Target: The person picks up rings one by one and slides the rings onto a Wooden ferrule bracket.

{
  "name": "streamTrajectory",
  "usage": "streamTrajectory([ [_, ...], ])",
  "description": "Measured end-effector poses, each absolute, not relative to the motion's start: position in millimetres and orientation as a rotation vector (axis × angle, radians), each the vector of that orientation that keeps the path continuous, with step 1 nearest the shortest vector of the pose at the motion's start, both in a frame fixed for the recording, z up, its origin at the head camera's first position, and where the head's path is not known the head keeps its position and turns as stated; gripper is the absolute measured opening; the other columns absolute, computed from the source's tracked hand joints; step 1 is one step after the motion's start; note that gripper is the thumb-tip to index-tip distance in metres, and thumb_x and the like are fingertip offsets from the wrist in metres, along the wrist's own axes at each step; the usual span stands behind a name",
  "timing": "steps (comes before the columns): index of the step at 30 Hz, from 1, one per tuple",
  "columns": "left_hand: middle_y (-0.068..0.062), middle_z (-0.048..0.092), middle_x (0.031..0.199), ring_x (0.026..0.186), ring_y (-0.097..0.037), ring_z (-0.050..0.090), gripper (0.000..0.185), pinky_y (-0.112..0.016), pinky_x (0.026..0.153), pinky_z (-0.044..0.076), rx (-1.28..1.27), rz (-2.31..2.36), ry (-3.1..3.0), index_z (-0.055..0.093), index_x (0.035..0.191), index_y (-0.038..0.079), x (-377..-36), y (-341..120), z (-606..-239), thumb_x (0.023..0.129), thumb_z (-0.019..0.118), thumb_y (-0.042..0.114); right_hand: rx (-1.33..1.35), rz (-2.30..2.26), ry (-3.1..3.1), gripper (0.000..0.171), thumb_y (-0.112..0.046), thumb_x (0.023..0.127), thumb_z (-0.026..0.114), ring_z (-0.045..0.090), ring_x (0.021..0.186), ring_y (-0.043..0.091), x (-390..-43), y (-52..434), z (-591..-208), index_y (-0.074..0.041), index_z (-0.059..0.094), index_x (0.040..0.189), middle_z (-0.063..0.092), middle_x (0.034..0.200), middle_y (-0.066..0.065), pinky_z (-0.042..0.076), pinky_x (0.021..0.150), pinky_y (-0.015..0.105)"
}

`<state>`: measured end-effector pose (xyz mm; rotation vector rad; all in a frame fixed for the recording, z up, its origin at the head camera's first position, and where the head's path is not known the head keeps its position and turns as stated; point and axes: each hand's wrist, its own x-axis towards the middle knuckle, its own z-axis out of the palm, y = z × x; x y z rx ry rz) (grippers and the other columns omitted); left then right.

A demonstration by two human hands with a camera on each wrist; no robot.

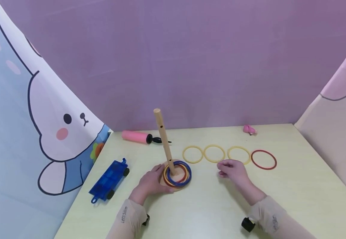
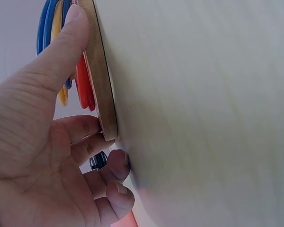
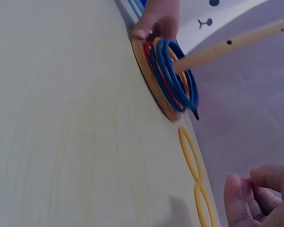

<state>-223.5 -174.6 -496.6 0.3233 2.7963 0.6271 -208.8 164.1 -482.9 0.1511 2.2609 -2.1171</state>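
Several blue, yellow and red rings [image 1: 189, 176] round the peg [image 1: 165, 142], left hand [image 1: 152, 182] gripping its base [image 2: 100, 80], right hand [image 1: 234, 171] just hovering, loosely curled

Between the left hand [image 1: 152, 182], which grips the wooden base [image 2: 102, 80], and the right hand [image 1: 232, 171], the table [image 1: 202, 212] leaves a lane wide enough for a hand to pass. The tall post [image 1: 165, 141] blocks a low sweep leftward, with the blue cart [image 1: 108, 181] and pink pump [image 1: 135, 136] beyond it. The yellow rings [image 1: 214, 145] and red ring [image 1: 261, 150] lie flat, so a hand could pass over them.
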Motion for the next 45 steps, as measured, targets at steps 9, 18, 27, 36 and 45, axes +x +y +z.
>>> streamTrajectory([
  [9, -0.014, 0.034, 0.154, 0.134, -0.041, 0.039, 0.115, -0.059, 0.105, 0.036, 0.315, 0.62, 2.8, 0.032, 0.153, 0.013, -223.1, -177.5, -497.0, 0.063, 0.082, 0.063, 0.23, -2.055, 2.359, 0.035, -0.006, 0.094, 0.064, 0.069, 0.073, 0.012, -204.5, 219.8, -481.0, 0.019, 0.057, 0.117, 0.07, 0.092, 0.011, 0.058, 0.07, 0.027],
  [18, -0.012, 0.034, 0.154, 0.135, -0.04, 0.038, 0.115, -0.058, 0.105, 0.036, 0.298, 0.63, 2.792, 0.032, 0.153, 0.014, -220.9, -178.2, -499.4, 0.063, 0.082, 0.065, 0.258, -2.081, 2.439, 0.04, -0.008, 0.094, 0.064, 0.069, 0.07, 0.01, -199.0, 267.6, -483.0, 0.023, 0.054, 0.119, 0.07, 0.083, -0.005, 0.058, 0.069, 0.026],
  [27, -0.012, 0.035, 0.154, 0.134, -0.04, 0.039, 0.116, -0.058, 0.105, 0.037, 0.285, 0.619, 2.792, 0.032, 0.153, 0.014, -221.0, -178.0, -499.2, 0.062, 0.081, 0.065, 0.364, -1.964, 2.578, 0.038, -0.007, 0.094, 0.064, 0.069, 0.069, 0.01, -195.4, 309.7, -491.5, 0.022, 0.054, 0.118, 0.07, 0.081, -0.003, 0.059, 0.068, 0.028],
  [36, -0.012, 0.035, 0.154, 0.135, -0.039, 0.039, 0.116, -0.058, 0.105, 0.036, 0.299, 0.657, 2.792, 0.033, 0.153, 0.013, -220.0, -178.4, -499.3, 0.062, 0.081, 0.065, 0.528, -1.691, 2.725, 0.042, -0.019, 0.096, 0.063, 0.069, 0.065, 0.009, -204.4, 337.3, -503.4, 0.014, 0.059, 0.12, 0.073, 0.082, 0.008, 0.056, 0.061, 0.022],
  [45, -0.01, 0.035, 0.154, 0.135, -0.039, 0.039, 0.116, -0.058, 0.105, 0.036, 0.297, 0.647, 2.792, 0.032, 0.153, 0.014, -218.8, -178.6, -499.3, 0.062, 0.081, 0.067, 0.638, -1.661, 2.651, 0.042, -0.015, 0.092, 0.067, 0.067, 0.062, 0.009, -212.6, 348.3, -507.7, 0.016, 0.058, 0.118, 0.071, 0.076, 0.005, 0.057, 0.059, 0.025],
])
